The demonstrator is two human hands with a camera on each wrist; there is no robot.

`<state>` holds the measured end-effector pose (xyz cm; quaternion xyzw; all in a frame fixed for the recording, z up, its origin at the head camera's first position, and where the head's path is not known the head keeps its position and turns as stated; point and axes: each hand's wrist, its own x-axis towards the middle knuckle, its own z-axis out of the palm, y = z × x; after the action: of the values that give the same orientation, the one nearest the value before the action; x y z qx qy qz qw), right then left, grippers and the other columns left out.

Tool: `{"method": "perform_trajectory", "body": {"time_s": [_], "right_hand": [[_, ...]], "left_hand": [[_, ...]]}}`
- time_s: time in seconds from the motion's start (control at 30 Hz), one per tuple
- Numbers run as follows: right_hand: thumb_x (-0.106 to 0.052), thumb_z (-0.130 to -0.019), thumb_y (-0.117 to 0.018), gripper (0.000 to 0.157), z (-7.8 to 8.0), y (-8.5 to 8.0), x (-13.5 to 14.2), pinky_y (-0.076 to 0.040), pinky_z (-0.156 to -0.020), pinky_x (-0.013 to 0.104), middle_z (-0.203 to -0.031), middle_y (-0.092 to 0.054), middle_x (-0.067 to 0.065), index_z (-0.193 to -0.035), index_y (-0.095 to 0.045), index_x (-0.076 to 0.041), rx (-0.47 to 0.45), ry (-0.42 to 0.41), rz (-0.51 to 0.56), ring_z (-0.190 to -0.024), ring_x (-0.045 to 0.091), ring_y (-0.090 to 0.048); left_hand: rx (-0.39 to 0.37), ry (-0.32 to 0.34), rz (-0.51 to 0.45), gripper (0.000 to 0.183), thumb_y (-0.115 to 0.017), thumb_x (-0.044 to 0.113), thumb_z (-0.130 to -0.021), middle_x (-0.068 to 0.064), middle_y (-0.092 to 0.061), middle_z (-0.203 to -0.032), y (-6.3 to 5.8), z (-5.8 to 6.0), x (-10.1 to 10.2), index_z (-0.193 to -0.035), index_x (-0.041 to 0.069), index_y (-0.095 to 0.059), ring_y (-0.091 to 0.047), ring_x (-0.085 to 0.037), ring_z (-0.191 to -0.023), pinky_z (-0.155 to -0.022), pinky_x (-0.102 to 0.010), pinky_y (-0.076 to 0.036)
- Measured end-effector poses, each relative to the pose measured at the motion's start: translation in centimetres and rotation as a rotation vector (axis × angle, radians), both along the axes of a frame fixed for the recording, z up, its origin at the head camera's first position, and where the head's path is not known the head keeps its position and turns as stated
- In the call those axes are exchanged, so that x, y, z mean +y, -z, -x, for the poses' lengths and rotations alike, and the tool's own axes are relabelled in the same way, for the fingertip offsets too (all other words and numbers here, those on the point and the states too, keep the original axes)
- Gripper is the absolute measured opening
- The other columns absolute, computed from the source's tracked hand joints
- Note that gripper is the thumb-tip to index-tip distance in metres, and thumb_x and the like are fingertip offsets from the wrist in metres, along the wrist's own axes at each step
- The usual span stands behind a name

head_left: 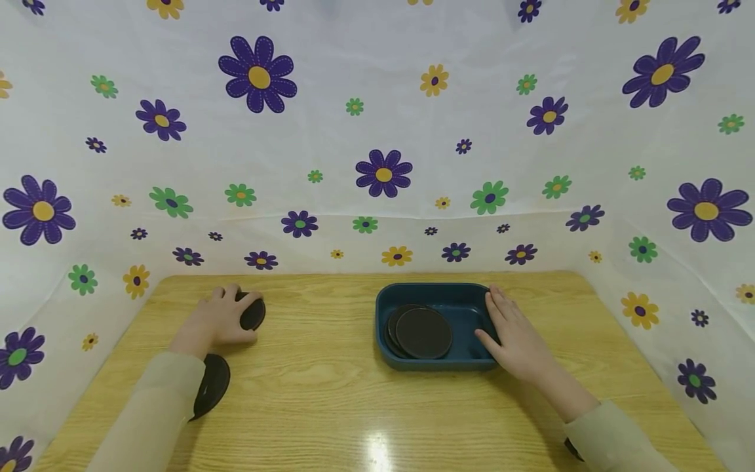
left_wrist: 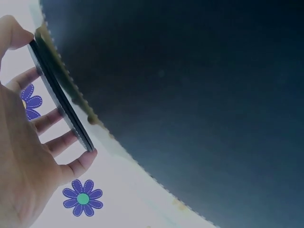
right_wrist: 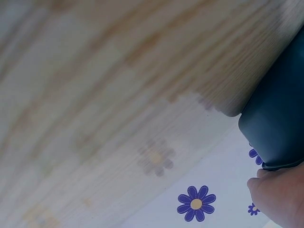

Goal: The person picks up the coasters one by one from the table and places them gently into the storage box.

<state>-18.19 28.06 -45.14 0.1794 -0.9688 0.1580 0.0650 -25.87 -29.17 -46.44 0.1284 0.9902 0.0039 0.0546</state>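
Note:
My left hand grips a black round coaster at the left of the table, its thumb and fingers spread around the edge. In the left wrist view the held coaster appears edge-on between the fingertips. A second black coaster, with stitching along its edge in the left wrist view, lies partly hidden under my left forearm. My right hand rests on the right end of a blue rectangular container, fingers straight along the rim. Overlapping black coasters lie in the container's left half.
A dark object shows partly beneath my right sleeve, its kind hidden. The wooden table is bordered at the back and sides by a white cloth printed with flowers.

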Motion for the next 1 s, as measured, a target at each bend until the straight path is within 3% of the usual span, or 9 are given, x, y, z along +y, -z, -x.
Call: {"method": "perform_trajectory", "body": {"time_s": [0.47,1.0], "right_hand": [[-0.034,-0.107,-0.059,0.078,0.0,-0.1,-0.1,-0.022,-0.131,0.060,-0.173,-0.021,0.031,-0.160,-0.029,0.014,-0.018,0.000,0.003,-0.161,0.049,-0.021],[-0.035,-0.108,-0.058,0.077,0.0,-0.1,0.0,-0.024,-0.130,0.060,-0.173,-0.021,0.030,-0.160,-0.030,0.014,-0.006,0.003,-0.021,-0.161,0.049,-0.022]], "left_hand": [[0.059,0.110,0.023,0.088,-0.072,0.050,-0.078,-0.033,-0.044,-0.150,-1.3,-0.2,1.5,-0.156,0.017,-0.049,-0.049,-0.060,-0.130,-0.098,-0.078,-0.046],[0.158,0.295,-0.004,0.083,-0.071,0.043,-0.077,-0.026,-0.046,-0.149,-4.4,-1.2,7.5,-0.155,0.022,-0.052,-0.050,-0.051,-0.131,-0.096,-0.068,-0.052]]}}
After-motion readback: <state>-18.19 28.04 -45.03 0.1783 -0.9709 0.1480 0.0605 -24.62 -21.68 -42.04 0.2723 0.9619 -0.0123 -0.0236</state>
